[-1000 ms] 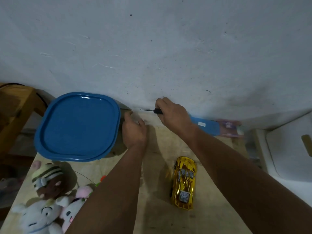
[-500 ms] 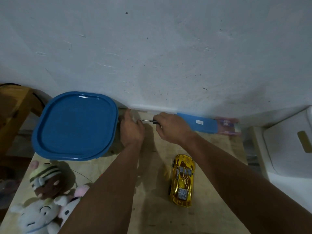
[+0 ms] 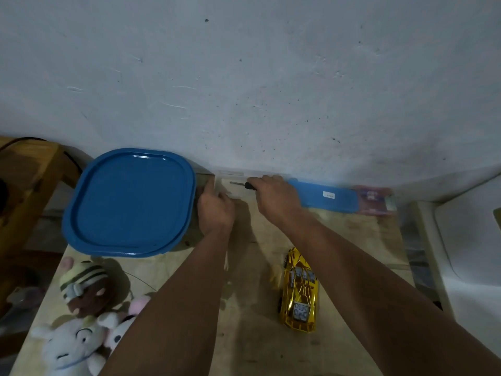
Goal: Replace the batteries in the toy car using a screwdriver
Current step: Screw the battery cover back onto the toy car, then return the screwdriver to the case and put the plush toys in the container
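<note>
Since the earlier frame, we see the right hand drawn back from the wall toward the far edge of the tabletop, bringing the screwdriver with it. Its fingers are curled round the black handle, so this grip is closed on the tool, with the metal shaft pointing left, roughly level and parallel to the wall. We judge this hold suits carrying, not yet driving a screw.

Our left hand sits just beside the blue lid, fingers curled at a pale, clear-looking object against the wall; we cannot tell whether this grip holds it or only steadies it.

Well apart from both hands, the gold toy car lies on the near right of the tabletop, roof up and untouched. Its battery cover would be underneath, so we judge that the car must be turned over before the tool is applied.

A blue flat case lies along the wall behind the right hand. Plush toys occupy the near left corner, clear of the working area.
</note>
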Motion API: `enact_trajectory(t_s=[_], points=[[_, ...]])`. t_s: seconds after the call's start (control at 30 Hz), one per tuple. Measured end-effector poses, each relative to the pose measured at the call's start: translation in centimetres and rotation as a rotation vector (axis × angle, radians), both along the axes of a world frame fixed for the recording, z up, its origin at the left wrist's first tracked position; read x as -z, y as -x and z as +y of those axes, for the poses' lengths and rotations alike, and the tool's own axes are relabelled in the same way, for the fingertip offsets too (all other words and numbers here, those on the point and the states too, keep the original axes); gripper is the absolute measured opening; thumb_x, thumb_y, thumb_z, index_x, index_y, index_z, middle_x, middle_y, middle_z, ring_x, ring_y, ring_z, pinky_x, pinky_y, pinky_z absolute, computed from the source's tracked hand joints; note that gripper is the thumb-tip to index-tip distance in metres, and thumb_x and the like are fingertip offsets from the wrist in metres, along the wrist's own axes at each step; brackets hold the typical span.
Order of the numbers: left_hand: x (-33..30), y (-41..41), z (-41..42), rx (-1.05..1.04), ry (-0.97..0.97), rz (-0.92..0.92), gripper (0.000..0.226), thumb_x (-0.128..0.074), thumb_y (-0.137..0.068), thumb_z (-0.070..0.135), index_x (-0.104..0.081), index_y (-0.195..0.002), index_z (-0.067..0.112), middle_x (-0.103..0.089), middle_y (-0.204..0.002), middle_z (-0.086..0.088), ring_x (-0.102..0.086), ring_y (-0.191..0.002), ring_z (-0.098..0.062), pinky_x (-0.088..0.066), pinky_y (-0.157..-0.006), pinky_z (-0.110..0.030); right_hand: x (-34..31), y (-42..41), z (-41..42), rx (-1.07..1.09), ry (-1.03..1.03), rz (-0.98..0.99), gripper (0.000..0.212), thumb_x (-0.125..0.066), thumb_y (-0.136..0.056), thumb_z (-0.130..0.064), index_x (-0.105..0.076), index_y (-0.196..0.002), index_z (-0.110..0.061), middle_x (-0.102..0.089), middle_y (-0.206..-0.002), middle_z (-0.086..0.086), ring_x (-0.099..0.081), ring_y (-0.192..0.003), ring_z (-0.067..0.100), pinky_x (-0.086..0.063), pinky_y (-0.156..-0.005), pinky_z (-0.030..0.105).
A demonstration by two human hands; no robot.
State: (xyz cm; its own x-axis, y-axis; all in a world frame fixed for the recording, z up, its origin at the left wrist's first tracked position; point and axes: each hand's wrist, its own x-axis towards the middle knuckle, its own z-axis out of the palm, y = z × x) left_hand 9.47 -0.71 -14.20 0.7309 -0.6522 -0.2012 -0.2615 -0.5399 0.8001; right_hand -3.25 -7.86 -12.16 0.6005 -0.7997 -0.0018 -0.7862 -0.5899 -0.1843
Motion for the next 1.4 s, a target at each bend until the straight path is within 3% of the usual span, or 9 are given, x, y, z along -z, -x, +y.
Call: enact_trajectory(t_s=[0.1, 0.2, 0.4, 0.5, 0.63, 0.8, 1.0, 1.27, 1.4], points=[[0.2, 0.0, 0.0, -0.022, -0.036, 0.008, 0.025, -0.050, -0.104, 0.010, -0.067, -0.122, 0.007, -0.069, -0.112, -0.013, -0.066, -0.107, -0.028, -0.044, -0.083, -0.029, -0.1, 0.6, 0.0, -0.028, 0.088, 0.035, 0.033, -0.060, -0.089, -0.007, -0.068, -0.117, -0.022, -0.070, -0.101, 0.002, -0.063, -0.093, 0.028, -0.037, -0.065, 0.032], [0.3, 0.0, -0.1, -0.021, -0.045, 0.014, 0.026, -0.051, -0.104, 0.013, -0.068, -0.124, 0.009, -0.069, -0.112, -0.012, -0.066, -0.108, -0.028, -0.045, -0.084, -0.031, -0.8, 1.8, 0.2, -0.060, 0.190, -0.003, 0.018, -0.065, -0.088, -0.011, -0.069, -0.105, -0.016, -0.069, -0.082, 0.003, -0.064, -0.074, 0.027, -0.032, -0.057, 0.030], [0.1, -0.1, 0.0, -0.016, -0.042, 0.008, 0.026, -0.051, -0.104, 0.012, -0.068, -0.123, 0.009, -0.070, -0.111, -0.011, -0.066, -0.104, -0.026, -0.045, -0.084, -0.030, -1.6, 2.8, 0.3, -0.009, 0.253, -0.140, 0.041, -0.060, -0.098, -0.031, -0.056, -0.137, -0.020, -0.066, -0.099, 0.001, -0.063, -0.078, 0.019, -0.045, -0.054, 0.028], [-0.1, -0.1, 0.1, -0.053, -0.030, 0.036, 0.022, -0.050, -0.103, 0.008, -0.068, -0.115, 0.005, -0.071, -0.106, -0.014, -0.066, -0.100, -0.029, -0.047, -0.082, -0.031, -1.0, 2.7, 0.3, -0.063, 0.220, -0.137, 0.017, -0.061, -0.097, -0.021, -0.073, -0.108, -0.016, -0.063, -0.093, 0.003, -0.063, -0.076, 0.023, -0.040, -0.054, 0.028], [-0.7, 0.2, 0.1, -0.121, 0.008, 0.067, 0.019, -0.052, -0.100, 0.005, -0.067, -0.112, 0.005, -0.071, -0.103, -0.011, -0.064, -0.093, -0.024, -0.047, -0.082, -0.031, 0.0, 2.3, 0.8, -0.090, 0.146, -0.106, 0.014, -0.059, -0.097, -0.015, -0.071, -0.090, -0.013, -0.058, -0.091, 0.004, -0.061, -0.072, 0.024, -0.041, -0.052, 0.029], [-0.6, 0.4, 0.4, -0.067, 0.050, 0.039, 0.036, -0.056, -0.093, 0.004, -0.067, -0.127, 0.008, -0.072, -0.113, -0.007, -0.066, -0.102, -0.023, -0.055, -0.093, -0.036, 0.2, 2.3, 1.1, -0.102, 0.071, -0.110, 0.016, -0.062, -0.097, -0.013, -0.075, -0.106, -0.010, -0.060, -0.103, 0.006, -0.063, -0.080, 0.023, -0.056, -0.063, 0.035], [0.3, 0.8, 0.2, -0.004, 0.037, -0.047, 0.040, -0.058, -0.099, 0.021, -0.064, -0.136, 0.008, -0.071, -0.115, -0.017, -0.067, -0.106, -0.032, -0.057, -0.095, -0.042, 0.3, 2.1, 1.4, -0.078, 0.134, -0.042, 0.021, -0.061, -0.096, -0.016, -0.075, -0.112, -0.016, -0.063, -0.113, 0.005, -0.057, -0.102, 0.027, -0.049, -0.081, 0.041], [-1.0, 1.1, -0.6, 0.001, -0.108, -0.083, 0.039, -0.056, -0.104, 0.019, -0.059, -0.140, 0.005, -0.058, -0.132, -0.020, -0.063, -0.115, -0.034, -0.053, -0.102, -0.042, -0.7, 2.2, 2.6, -0.052, 0.037, 0.050, 0.037, -0.058, -0.091, -0.015, -0.067, -0.127, -0.016, -0.058, -0.134, 0.005, -0.053, -0.122, 0.027, -0.044, -0.094, 0.044], [-3.1, 1.5, 0.0, 0.015, -0.124, -0.001, 0.027, -0.054, -0.101, 0.009, -0.062, -0.125, 0.002, -0.062, -0.125, -0.018, -0.062, -0.114, -0.031, -0.052, -0.098, -0.038, -2.0, 1.6, 3.0, -0.044, -0.066, 0.157, 0.043, -0.055, -0.093, -0.012, -0.058, -0.136, -0.016, -0.049, -0.143, 0.005, -0.048, -0.130, 0.026, -0.044, -0.099, 0.043]])
